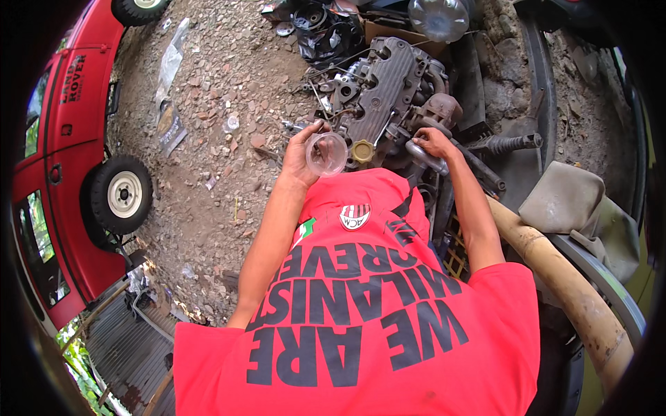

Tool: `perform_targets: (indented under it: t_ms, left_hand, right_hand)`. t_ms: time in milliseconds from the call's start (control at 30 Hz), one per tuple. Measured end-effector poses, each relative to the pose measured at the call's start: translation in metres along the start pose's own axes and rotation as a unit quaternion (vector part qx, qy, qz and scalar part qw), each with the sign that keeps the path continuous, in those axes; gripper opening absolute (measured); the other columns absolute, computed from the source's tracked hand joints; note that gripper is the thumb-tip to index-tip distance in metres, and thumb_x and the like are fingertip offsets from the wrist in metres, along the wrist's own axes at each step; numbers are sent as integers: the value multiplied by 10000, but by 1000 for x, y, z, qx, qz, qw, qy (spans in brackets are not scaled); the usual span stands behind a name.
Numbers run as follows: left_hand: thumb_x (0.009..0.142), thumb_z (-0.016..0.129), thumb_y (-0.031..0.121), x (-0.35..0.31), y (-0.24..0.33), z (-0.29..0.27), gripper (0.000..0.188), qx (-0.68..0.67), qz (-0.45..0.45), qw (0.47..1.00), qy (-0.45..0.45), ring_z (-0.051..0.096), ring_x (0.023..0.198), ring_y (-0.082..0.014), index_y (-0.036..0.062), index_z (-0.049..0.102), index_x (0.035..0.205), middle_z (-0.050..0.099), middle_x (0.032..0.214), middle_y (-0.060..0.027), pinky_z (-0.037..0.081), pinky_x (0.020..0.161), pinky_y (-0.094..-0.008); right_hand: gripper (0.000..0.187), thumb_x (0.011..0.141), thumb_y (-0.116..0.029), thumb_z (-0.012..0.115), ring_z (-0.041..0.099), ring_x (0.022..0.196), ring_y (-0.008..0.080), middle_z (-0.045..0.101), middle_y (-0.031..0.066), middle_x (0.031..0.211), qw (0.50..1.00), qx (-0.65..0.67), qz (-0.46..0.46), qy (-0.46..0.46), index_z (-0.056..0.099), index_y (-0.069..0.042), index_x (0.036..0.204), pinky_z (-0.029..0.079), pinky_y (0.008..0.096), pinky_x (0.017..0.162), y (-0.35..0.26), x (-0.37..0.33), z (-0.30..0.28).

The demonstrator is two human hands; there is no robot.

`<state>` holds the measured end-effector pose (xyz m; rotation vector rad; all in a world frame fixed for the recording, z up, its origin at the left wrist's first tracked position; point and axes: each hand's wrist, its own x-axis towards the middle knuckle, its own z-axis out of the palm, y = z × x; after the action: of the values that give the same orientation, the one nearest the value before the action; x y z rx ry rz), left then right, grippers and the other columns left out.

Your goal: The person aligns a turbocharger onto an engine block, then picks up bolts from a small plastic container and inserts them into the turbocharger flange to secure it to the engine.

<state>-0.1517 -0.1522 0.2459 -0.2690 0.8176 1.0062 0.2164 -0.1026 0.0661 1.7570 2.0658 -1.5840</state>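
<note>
My left hand [298, 158] is closed around a clear round plastic cup [327, 154], its open side facing me. Small brownish shapes show through it, but I cannot tell whether they lie inside. In front of me sits a dirty engine [381, 87] with a ribbed grey cover and a yellowish oil filler cap [362, 151] just right of the cup. At the engine's right side, my right hand [435, 143] has its fingers curled in beside a curved silvery metal pipe [427, 159]. What those fingers pinch, if anything, is hidden.
A red off-road vehicle [69, 139] stands on the left over stony ground [215, 90]. A thick bamboo pole [565, 277] and a grey-beige cover [562, 197] lie to the right. Behind the engine are a large clear bottle [438, 17] and black plastic bags [329, 41].
</note>
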Motion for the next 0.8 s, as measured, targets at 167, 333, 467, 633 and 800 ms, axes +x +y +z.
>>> perform_targets:
  t_ms: [167, 333, 467, 633, 800]
  left_hand:
    - [907, 595, 168, 0, 2, 0, 165, 8, -9, 1000, -10, 661, 623, -153, 15, 635, 860, 675, 786, -82, 586, 559, -276]
    - [915, 589, 172, -2, -5, 14, 177, 4, -1, 1000, 31, 643, 576, -166, 9, 618, 853, 638, 745, -106, 554, 449, -170]
    - [912, 582, 168, 0, -5, 4, 148, 2, 17, 1000, 18, 641, 616, -153, 28, 620, 885, 648, 777, -93, 560, 503, -204]
    - [905, 562, 160, 5, -13, 14, 120, 12, 45, 998, 36, 627, 669, -128, 56, 621, 918, 656, 806, -77, 543, 578, -228]
    - [901, 528, 198, 9, -11, 14, 174, 17, 13, 1000, 21, 627, 721, -161, 59, 622, 949, 659, 852, -93, 552, 647, -293]
  right_hand:
    - [360, 860, -321, 683, 652, 932, 299, 682, 192, 960, 999, -39, 22, 6, 663, -9, 1038, 487, 401, 808, -9, 2, 0]
    - [349, 847, -330, 696, 653, 869, 284, 686, 175, 909, 996, 60, -10, 57, 675, -17, 997, 491, 390, 773, 5, -6, 1]
    - [331, 856, -333, 704, 632, 726, 220, 683, 106, 796, 988, 33, 57, 142, 678, -9, 920, 490, 357, 686, -27, -22, -4]
    - [231, 916, -231, 666, 562, 672, 47, 592, -16, 667, 900, 373, -36, 224, 661, -15, 835, 453, 228, 628, -134, -78, -13]
    - [162, 840, -165, 718, 590, 975, 185, 609, 110, 1043, 898, 282, -230, 248, 690, -34, 931, 468, 299, 844, -253, -134, -11]
